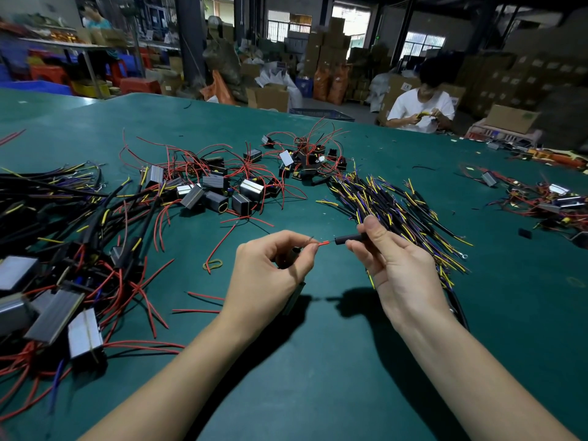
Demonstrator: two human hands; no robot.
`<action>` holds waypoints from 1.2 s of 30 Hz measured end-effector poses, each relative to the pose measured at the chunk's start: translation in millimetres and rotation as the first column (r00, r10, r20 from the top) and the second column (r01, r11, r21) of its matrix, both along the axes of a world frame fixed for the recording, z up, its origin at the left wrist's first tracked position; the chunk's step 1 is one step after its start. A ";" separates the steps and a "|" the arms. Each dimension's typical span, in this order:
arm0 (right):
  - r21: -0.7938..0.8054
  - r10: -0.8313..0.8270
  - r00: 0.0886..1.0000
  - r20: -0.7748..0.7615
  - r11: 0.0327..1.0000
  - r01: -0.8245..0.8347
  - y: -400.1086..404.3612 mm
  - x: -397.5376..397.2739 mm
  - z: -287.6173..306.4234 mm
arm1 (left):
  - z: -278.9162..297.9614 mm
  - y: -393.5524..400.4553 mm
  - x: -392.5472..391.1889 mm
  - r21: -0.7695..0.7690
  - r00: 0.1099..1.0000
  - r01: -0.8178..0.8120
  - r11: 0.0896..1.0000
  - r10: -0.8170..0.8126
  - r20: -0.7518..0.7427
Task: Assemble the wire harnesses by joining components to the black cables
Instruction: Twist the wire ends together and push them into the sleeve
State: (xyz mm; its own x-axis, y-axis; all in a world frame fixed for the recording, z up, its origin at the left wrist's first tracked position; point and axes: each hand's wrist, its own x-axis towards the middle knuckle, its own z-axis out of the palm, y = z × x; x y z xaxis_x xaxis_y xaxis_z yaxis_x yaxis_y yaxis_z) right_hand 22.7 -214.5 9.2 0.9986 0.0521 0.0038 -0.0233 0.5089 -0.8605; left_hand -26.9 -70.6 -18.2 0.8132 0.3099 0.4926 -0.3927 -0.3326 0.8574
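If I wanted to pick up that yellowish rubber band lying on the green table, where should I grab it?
Pinch the rubber band from above on its right side. It lies flat as a small loop, and a red wire curls across its left end, so the right side is freer. This is a judgement.

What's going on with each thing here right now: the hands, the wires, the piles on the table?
Left hand: pinching a red wire end, raised off the table.
Right hand: gripping a black cable.
Thin red wire: tip aimed at the cable, a small gap left, not joined.
Black sleeved cable: held level.
Silver box components: lying loose in a heap.
Pile of black cables with yellow and purple leads: lying loose.
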 end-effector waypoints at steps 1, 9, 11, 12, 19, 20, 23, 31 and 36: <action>-0.012 0.004 1.000 0.007 1.000 -0.004 0.1 -0.4 -0.3 | -0.2 0.1 -0.1 0.010 1.000 0.007 1.000 -0.007 0.001; -0.134 0.085 0.994 0.065 0.988 -0.076 7.1 -7.9 -5.8 | 0.2 -0.1 -0.6 -0.005 0.998 0.060 0.998 -0.060 0.000; -0.195 0.127 0.989 0.069 0.974 -0.112 7.8 -9.9 -5.6 | 0.8 0.9 -1.0 0.003 0.996 0.093 0.996 -0.092 -0.012; -0.240 0.151 0.985 0.080 0.962 -0.128 7.6 -11.0 -5.1 | 1.1 1.2 -1.6 0.021 0.994 0.106 0.994 -0.106 -0.020; -0.530 0.106 0.938 0.331 0.843 0.092 0.3 -7.2 -1.6 | 5.9 19.1 -2.9 0.205 0.966 0.214 0.955 -0.176 -0.191; -0.548 0.082 0.929 0.362 0.825 0.141 -1.0 -6.4 -1.7 | 5.8 23.2 -2.7 0.256 0.964 0.213 0.943 -0.161 -0.210; -0.551 0.054 0.913 0.404 0.811 0.196 -2.3 -5.2 -3.4 | 4.8 30.7 -1.1 0.308 0.964 0.187 0.933 -0.114 -0.241; -0.506 0.166 0.916 0.366 0.861 0.046 8.9 -9.9 -16.6 | -4.3 29.7 1.4 0.165 0.948 0.232 0.959 -0.184 -0.260; -0.584 0.291 0.868 0.402 0.811 -0.001 19.7 -18.7 -25.6 | -1.9 28.9 0.6 0.192 0.960 0.231 0.954 -0.193 -0.201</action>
